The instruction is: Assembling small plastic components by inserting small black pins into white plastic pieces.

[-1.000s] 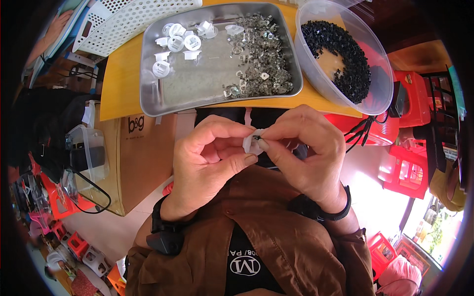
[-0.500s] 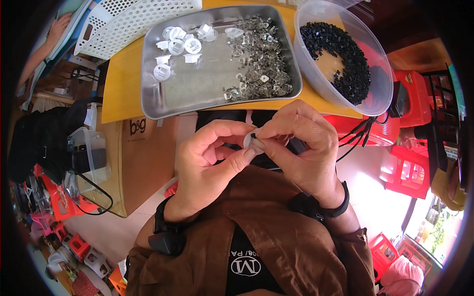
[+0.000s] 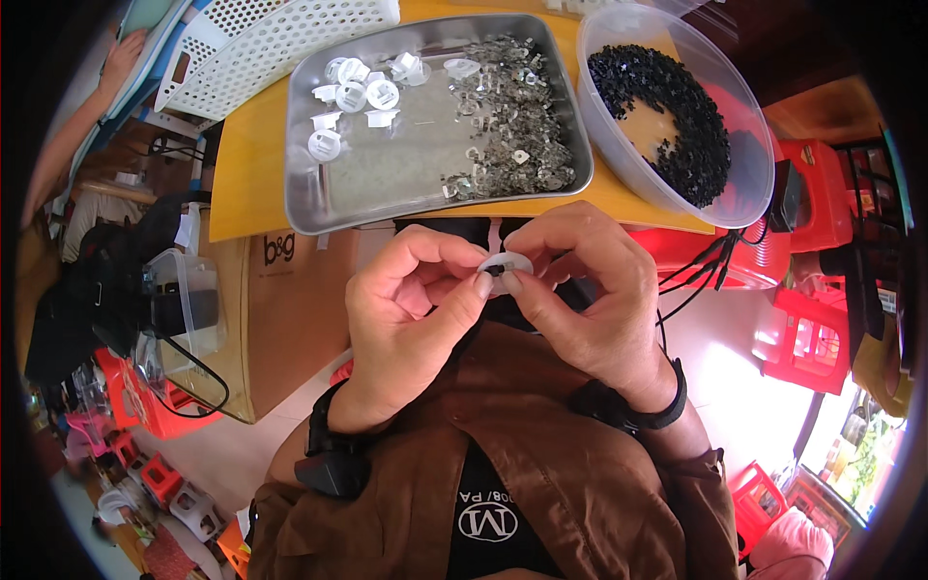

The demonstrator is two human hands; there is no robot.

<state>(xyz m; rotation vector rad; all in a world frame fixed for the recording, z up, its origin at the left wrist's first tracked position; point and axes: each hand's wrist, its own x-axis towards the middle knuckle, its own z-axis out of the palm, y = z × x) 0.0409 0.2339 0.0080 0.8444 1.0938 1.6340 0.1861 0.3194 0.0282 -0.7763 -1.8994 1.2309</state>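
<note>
Between my two hands, in front of the table edge, is a round white plastic cap (image 3: 509, 261) with a small black piece (image 3: 497, 271) set in it. My left hand (image 3: 411, 300) pinches the cap's left rim between thumb and fingers. From the other side my right hand (image 3: 590, 280) grips it, the thumb pressed at its lower edge. Just beyond, a metal tray (image 3: 377, 198) holds several white caps (image 3: 351, 95) at its left and a heap of small metal clips (image 3: 522, 145) at its right.
On the yellow table (image 3: 242, 184), a clear round tub (image 3: 754, 174) of small black parts (image 3: 667, 116) stands right of the tray. A white perforated basket (image 3: 280, 48) is at the back left. Below stand a cardboard box (image 3: 290, 329) and red stools (image 3: 807, 333). Another person's arm (image 3: 97, 97) shows far left.
The cap has been tilted so that its round face and the black piece show more. My right fingers have shifted to its right rim. The view has moved slightly.
</note>
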